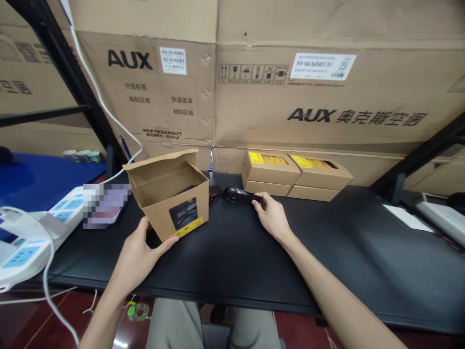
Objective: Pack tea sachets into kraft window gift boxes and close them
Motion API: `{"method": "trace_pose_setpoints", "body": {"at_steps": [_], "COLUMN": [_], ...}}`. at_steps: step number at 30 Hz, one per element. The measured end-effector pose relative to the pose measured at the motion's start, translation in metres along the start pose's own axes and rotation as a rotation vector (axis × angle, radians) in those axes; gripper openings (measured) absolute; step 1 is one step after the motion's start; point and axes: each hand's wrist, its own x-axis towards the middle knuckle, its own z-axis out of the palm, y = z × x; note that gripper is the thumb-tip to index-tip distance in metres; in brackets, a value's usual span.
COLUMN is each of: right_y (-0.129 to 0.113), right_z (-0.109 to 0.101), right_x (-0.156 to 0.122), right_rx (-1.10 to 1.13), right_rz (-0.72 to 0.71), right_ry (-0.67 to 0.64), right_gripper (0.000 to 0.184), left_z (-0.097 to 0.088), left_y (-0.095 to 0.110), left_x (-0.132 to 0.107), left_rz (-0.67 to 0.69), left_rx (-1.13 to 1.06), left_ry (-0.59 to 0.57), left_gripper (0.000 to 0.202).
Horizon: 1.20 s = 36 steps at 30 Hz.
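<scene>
My left hand point(140, 249) grips the lower left corner of a small brown cardboard box point(154, 213), thumb along its bottom front edge. The box is tilted, its lid raised, and a window in its front shows dark contents. My right hand point(271, 213) is closed on the right end of a black oblong object point(240, 196) with small orange print; its exact kind is unclear. A dark loop, perhaps a cord, curls at its left end. Just beside the box lies another black item point(215, 193) with an orange mark, partly hidden behind the box.
Closed brown boxes point(271, 174) with yellow labels are stacked at the back of the black table point(225, 261). Large AUX cartons point(254, 106) stand behind. At left are a white power strip point(67, 208), a blurred-out flat object point(105, 206) and a white cable point(98, 92). White paper point(407, 218) lies right.
</scene>
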Motion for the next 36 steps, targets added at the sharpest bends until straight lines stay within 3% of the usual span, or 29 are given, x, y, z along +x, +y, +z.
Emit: {"method": "trace_pose_setpoints", "body": {"at_steps": [36], "right_y": [-0.0019], "right_z": [-0.0012], "right_x": [-0.0006], "right_rx": [0.067], "right_rz": [-0.015], "right_ry": [0.030], "right_gripper": [0.020], "left_z": [0.0002], "left_y": [-0.0006], "left_x": [-0.0006], "left_rz": [0.006], "left_rx": [-0.006], "left_ry": [0.005], "left_gripper": [0.061]}}
